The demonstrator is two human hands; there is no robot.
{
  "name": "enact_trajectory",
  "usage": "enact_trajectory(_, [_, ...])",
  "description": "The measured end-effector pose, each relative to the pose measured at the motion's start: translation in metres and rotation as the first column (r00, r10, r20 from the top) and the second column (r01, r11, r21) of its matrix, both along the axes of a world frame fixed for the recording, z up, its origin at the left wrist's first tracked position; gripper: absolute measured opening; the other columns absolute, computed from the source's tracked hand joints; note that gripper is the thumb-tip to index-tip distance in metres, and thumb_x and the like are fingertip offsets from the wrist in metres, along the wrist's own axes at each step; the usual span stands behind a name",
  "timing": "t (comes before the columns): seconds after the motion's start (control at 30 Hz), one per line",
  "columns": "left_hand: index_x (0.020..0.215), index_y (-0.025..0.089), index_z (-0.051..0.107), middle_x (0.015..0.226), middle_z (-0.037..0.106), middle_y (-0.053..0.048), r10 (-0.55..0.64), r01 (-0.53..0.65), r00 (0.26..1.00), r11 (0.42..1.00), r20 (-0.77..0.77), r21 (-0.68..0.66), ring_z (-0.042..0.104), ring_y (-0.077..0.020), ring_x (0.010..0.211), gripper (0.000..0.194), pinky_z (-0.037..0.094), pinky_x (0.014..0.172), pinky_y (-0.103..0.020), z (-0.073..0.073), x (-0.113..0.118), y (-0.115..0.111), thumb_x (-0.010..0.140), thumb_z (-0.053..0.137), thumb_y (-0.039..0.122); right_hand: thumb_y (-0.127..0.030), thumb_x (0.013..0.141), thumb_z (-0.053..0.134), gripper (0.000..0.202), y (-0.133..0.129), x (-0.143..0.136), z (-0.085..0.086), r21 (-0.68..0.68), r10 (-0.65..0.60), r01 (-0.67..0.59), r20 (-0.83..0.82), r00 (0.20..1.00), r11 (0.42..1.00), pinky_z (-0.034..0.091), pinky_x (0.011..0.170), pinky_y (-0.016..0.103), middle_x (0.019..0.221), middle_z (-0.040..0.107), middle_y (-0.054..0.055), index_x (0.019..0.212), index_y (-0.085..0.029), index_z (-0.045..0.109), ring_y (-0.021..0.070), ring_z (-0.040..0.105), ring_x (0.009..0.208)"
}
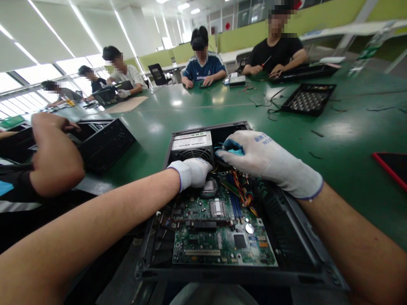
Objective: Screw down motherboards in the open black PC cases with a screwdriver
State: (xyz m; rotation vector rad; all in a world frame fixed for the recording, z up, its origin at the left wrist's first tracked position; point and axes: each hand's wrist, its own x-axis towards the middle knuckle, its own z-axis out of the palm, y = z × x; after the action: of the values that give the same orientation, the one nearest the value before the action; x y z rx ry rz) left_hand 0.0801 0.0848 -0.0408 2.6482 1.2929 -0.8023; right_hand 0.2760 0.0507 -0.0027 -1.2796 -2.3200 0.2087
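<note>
An open desktop computer case (299, 220) lies in front of me, its green motherboard (229, 243) exposed. At its far left sits a power supply (192, 142) with a white label and a fan grille. My left hand (194, 171), in a white glove, is closed at the near edge of the power supply, its fingertips hidden. To the right of the power supply, my gloved right hand (254, 154) has its fingers curled and its blue palm side showing; what lies in its grip I cannot make out. Coloured power cables (242, 188) bunch below it, over the board.
Another person's arm (57, 154) rests by a black case (104, 144) at left. Co-workers sit across the green table (152, 114). A black metal panel (308, 99), cable scraps (317, 133) and a red-edged black mat (392, 169) lie to the right.
</note>
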Motion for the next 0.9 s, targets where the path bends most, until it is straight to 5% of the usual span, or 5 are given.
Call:
enact_trajectory(0.3, [0.118,0.017,0.069,0.119,0.073,-0.013,-0.014,0.014,1.000,1.000,0.017,-0.012,0.070,-0.0305,0.107,0.048,0.057,0.092,-0.036,-0.0029,0.0016,-0.0030,0.080,0.068,0.046,-0.052,0.095,0.057,0.038,0.0000,0.0006,-0.0015,0.011,-0.011,0.011,0.006,1.000,1.000,0.041,0.071,0.031,0.096,0.070,0.009,0.098,-0.016,0.069,0.0215,0.060,0.082])
enact_trajectory(0.57, [0.117,0.017,0.070,0.120,0.073,-0.012,-0.004,0.003,1.000,0.999,-0.016,-0.043,0.070,-0.0300,0.107,0.046,0.057,0.091,-0.035,0.0048,0.0086,-0.0091,0.081,0.069,0.044,-0.050,0.095,0.058,0.037,0.0015,0.0010,-0.0034,-0.011,0.010,-0.010,-0.002,1.000,1.000,0.040,0.071,0.032,0.096,0.070,0.009,0.100,-0.015,0.069,0.0216,0.060,0.083])
enact_trajectory(0.9, [0.120,0.017,0.069,0.123,0.072,-0.014,-0.027,0.027,1.000,0.999,-0.014,-0.043,0.069,-0.0324,0.112,0.051,0.055,0.096,-0.037,-0.0045,0.0070,-0.0082,0.078,0.074,0.045,-0.051,0.095,0.057,0.037,0.0015,0.0008,-0.0026,0.019,0.029,-0.029,0.007,1.000,0.999,0.039,0.071,0.031,0.093,0.070,0.008,0.096,-0.017,0.068,0.0208,0.060,0.081])
